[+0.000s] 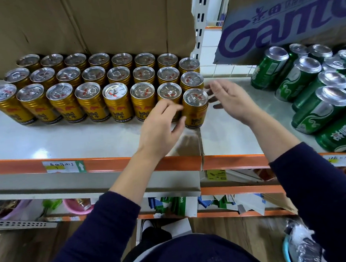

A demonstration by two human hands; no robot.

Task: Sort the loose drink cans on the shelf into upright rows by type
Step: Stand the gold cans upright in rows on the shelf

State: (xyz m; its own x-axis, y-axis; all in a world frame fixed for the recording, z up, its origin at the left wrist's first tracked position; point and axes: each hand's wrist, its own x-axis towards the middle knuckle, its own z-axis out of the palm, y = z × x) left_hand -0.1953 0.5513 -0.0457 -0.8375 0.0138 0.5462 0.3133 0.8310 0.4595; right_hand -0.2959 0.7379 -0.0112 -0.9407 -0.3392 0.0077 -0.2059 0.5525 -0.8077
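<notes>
Head view: your left fingers (169, 108) curl against the front gold can (196, 110), grip unclear; right fingers (219, 86) spread beside it; green cans (299, 81) run off-frame right.

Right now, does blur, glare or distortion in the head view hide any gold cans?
Head view: no; gold cans sharp, labels readable. Wide-angle distortion leans the green cans outward at the right edge. Right hand slightly motion-blurred. Soft glare on the shelf, left side.
</notes>
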